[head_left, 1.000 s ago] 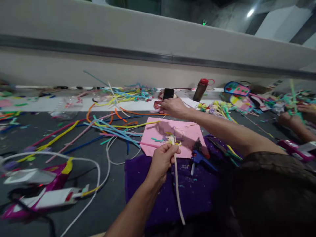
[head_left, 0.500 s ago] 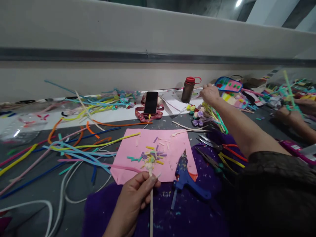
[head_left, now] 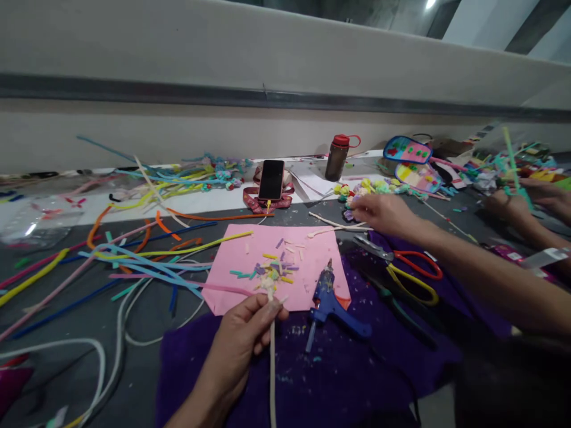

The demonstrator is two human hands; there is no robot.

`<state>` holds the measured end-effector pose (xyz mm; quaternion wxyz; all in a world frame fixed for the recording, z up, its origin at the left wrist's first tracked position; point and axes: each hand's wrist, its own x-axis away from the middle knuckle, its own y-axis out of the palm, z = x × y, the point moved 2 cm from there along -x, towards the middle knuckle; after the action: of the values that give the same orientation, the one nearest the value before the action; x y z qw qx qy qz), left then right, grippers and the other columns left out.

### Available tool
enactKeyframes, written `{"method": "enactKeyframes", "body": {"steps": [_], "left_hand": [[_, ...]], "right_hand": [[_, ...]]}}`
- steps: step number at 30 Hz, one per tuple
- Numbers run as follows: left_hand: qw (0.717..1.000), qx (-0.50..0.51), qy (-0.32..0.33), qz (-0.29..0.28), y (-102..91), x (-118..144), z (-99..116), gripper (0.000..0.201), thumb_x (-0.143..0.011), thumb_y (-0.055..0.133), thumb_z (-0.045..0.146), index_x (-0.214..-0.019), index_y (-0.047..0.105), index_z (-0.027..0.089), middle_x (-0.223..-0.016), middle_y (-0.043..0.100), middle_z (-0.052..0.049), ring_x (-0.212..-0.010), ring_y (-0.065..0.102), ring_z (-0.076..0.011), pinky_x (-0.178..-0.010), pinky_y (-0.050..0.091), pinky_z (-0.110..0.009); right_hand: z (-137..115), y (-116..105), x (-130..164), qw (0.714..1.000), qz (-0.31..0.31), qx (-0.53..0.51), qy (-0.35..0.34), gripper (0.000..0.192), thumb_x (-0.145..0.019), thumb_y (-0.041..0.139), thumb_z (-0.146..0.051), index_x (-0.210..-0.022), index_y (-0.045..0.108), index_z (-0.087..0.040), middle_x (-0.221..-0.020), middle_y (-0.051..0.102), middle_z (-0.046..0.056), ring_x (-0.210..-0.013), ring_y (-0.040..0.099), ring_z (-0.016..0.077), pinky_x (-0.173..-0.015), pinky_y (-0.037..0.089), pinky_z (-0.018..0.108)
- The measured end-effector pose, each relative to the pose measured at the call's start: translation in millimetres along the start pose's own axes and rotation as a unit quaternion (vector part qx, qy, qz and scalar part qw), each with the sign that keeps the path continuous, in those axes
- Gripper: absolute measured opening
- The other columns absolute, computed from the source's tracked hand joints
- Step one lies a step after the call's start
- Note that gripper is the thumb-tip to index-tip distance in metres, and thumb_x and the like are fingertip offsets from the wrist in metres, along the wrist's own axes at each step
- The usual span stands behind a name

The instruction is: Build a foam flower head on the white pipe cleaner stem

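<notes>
My left hand [head_left: 252,327] pinches the stem of a cream pipe-cleaner flower [head_left: 269,286] upright over the near edge of a pink sheet [head_left: 223,267]. The stem hangs down below my fingers. My right hand [head_left: 383,215] reaches across to a bunch of small pipe-cleaner flowers [head_left: 368,187]. Its fingers are curled together at a purple bloom, and what they hold is hidden. On the sheet lie short coloured snippets [head_left: 281,267]. A blue glue gun [head_left: 329,309] rests on the sheet's right side, and cream twisted stems [head_left: 336,224] lie behind it.
Red-handled pliers [head_left: 401,258] and yellow-handled pliers [head_left: 413,288] lie on purple cloth [head_left: 214,368]. Loose pipe cleaners [head_left: 147,267] spread leftward. A phone [head_left: 271,180] and a bottle [head_left: 338,157] stand behind. At far right, another person's hands [head_left: 511,205] hold a green piece.
My right hand has come nearer and lower, onto the flower bunch, whose stems now trail rightward. My left hand keeps its hold. The view has shifted slightly.
</notes>
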<state>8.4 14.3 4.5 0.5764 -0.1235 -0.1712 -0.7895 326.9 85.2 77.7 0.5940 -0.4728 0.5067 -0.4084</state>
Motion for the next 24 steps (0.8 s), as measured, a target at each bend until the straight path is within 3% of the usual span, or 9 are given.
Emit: {"method": "enactKeyframes", "body": {"steps": [3,8,12,17,21,24], "left_hand": [[0.999,0.016,0.029,-0.006,0.8,3.1,2.7,0.027,-0.071,0.064,0.039,-0.068,0.060,0.012,-0.056,0.051,0.003,-0.041,0.028,-0.0012,-0.036,0.019,-0.015],[0.998,0.011,0.062,-0.020,1.3,3.3,2.0,0.026,-0.071,0.064,0.038,-0.069,0.061,0.012,-0.057,0.052,0.002,-0.041,0.031,-0.0018,-0.036,0.019,-0.015],[0.996,0.003,0.089,-0.024,3.5,-0.2,-0.4,0.027,-0.069,0.065,0.038,-0.068,0.060,0.012,-0.062,0.058,0.000,-0.041,0.035,-0.0020,-0.036,0.021,-0.016],[0.995,-0.040,0.088,-0.024,8.6,-7.3,-7.6,0.029,-0.067,0.065,0.041,-0.068,0.057,0.012,-0.074,0.066,-0.006,-0.051,0.053,-0.0080,-0.039,0.030,-0.017],[0.994,-0.081,0.065,-0.037,10.1,-12.7,-13.9,0.028,-0.069,0.062,0.039,-0.070,0.056,0.012,-0.075,0.067,-0.007,-0.050,0.055,-0.0083,-0.037,0.027,-0.016],[0.992,-0.104,0.053,-0.038,10.8,-15.5,-15.8,0.027,-0.070,0.061,0.038,-0.073,0.057,0.012,-0.078,0.068,-0.007,-0.052,0.057,-0.0088,-0.036,0.027,-0.016]], "right_hand": [[-49.3,-2.4,67.0,0.992,-0.054,-0.072,-0.083,0.025,-0.084,0.046,-0.035,-0.098,0.064,-0.023,-0.087,0.068,0.003,-0.076,0.061,0.0161,-0.063,0.040,0.023],[-78.7,10.1,124.5,0.995,-0.068,-0.061,-0.038,0.040,-0.083,0.045,-0.049,-0.103,0.061,-0.017,-0.093,0.064,0.009,-0.081,0.060,0.0205,-0.067,0.042,0.028],[-100.1,21.8,140.6,0.995,-0.082,-0.054,-0.032,0.056,-0.079,0.041,-0.062,-0.106,0.059,-0.017,-0.097,0.060,0.012,-0.085,0.058,0.0242,-0.071,0.043,0.032],[-126.7,30.2,143.8,0.997,-0.079,-0.005,-0.014,0.054,-0.078,0.043,-0.060,-0.104,0.057,-0.015,-0.092,0.060,0.014,-0.083,0.058,0.0272,-0.066,0.042,0.034],[-124.3,34.2,139.9,0.996,-0.088,-0.024,-0.005,0.041,-0.080,0.045,-0.049,-0.100,0.057,-0.015,-0.088,0.062,0.012,-0.076,0.059,0.0245,-0.062,0.041,0.031],[-110.2,29.7,138.6,0.986,-0.090,-0.139,0.018,0.036,-0.079,0.050,-0.045,-0.099,0.058,-0.017,-0.088,0.063,0.009,-0.074,0.060,0.0214,-0.063,0.041,0.030]]}}
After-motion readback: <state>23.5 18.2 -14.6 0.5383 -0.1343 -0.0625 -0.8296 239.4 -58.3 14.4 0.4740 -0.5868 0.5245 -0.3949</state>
